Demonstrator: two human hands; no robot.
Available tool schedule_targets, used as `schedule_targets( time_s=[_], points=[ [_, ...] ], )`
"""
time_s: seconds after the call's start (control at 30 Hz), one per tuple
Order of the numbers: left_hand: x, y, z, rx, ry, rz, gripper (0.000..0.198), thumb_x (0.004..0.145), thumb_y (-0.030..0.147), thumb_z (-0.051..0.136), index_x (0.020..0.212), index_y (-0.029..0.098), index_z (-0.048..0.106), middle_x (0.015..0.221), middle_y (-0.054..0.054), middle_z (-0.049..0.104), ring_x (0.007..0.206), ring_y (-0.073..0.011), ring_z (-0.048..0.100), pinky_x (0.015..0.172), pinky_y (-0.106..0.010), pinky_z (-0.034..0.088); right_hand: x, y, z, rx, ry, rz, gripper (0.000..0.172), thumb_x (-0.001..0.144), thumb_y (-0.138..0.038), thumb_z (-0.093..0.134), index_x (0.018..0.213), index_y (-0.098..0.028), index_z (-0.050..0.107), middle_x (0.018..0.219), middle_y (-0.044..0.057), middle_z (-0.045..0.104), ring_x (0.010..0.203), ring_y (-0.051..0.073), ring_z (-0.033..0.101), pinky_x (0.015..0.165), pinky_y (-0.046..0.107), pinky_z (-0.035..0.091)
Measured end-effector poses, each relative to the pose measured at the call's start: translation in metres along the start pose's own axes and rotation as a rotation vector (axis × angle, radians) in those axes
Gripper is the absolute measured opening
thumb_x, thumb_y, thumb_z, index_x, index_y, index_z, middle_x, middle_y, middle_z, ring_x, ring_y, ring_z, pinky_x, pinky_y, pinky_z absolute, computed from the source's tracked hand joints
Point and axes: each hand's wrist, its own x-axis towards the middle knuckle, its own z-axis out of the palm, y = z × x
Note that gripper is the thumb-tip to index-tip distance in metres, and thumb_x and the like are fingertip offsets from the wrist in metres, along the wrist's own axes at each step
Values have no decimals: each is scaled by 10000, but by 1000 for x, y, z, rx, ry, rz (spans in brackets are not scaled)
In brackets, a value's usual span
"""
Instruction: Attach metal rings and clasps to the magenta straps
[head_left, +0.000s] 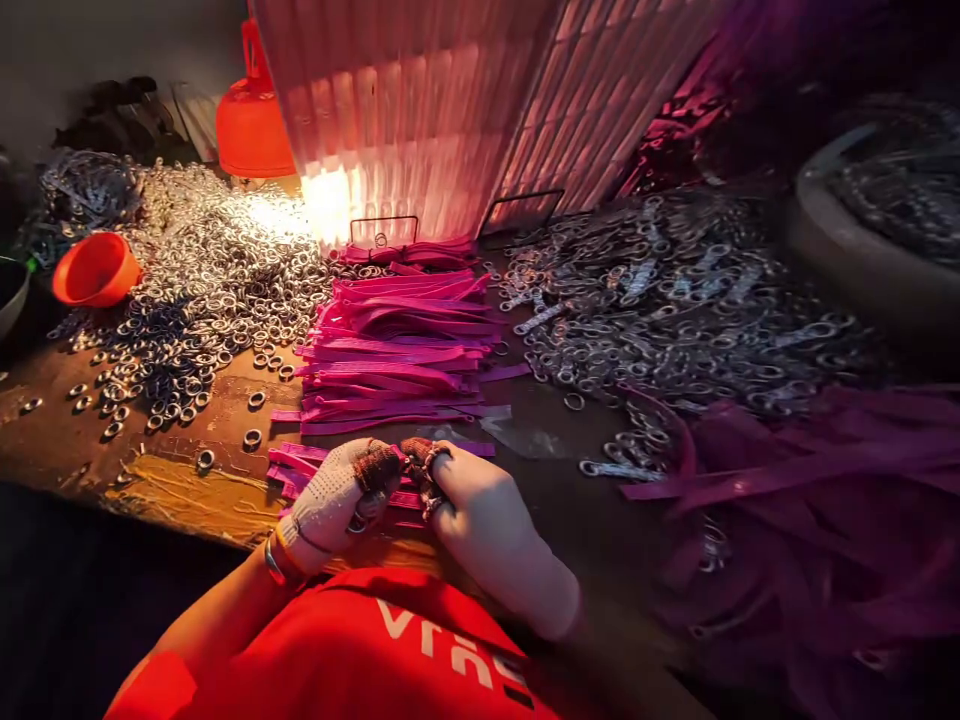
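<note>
Both my hands wear white knit gloves with dark reddish fingertips and meet at the near edge of the table. My left hand is closed, fingers curled around a small metal ring and the end of a pink strap. My right hand is closed too, its fingertips pinching the same strap end against the left fingertips. Just beyond them lies a stack of pink straps.
A heap of metal rings covers the left of the wooden table, with an orange bowl and an orange funnel. Metal clasps pile at right. A corrugated panel stands behind. Finished purple straps lie right.
</note>
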Motion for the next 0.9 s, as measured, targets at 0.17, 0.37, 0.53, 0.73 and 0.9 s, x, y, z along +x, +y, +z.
schedule_targets(
  time_s=[0.17,0.37,0.53,0.73,0.9],
  points=[
    [-4,12,4,411,20,89,367,866,496,631,764,148,581,609,27,482,521,-73,376,475,-184,285,0,-11,-7,-378,-167,50,151,726,-85,564,821,-149,662,860,113,661,724,197,556,632,300,339],
    [8,4,0,864,-106,331,246,900,296,574,730,142,662,709,-30,618,668,-138,486,613,-218,357,-11,-1,-5,-444,-127,20,164,793,-91,513,804,-152,665,878,137,658,723,215,543,640,331,352],
    [13,-1,-4,754,-181,235,336,939,408,540,842,130,701,786,-31,648,725,-149,529,658,-216,392,-13,6,-7,-362,-208,23,258,786,-100,528,1001,-132,668,1026,152,674,892,250,597,777,331,433],
    [7,-10,-3,844,-122,249,310,934,357,548,786,120,683,752,-31,641,723,-149,531,645,-219,361,0,-3,-11,-425,-493,211,211,842,-117,488,995,-138,631,860,122,717,788,256,681,610,307,388],
    [9,-15,1,906,-183,238,237,908,235,529,743,124,659,713,-29,641,673,-141,525,600,-216,347,-10,-2,-11,-447,-544,74,129,831,-178,544,904,-124,634,763,135,703,699,277,686,526,307,306]
  ],
)
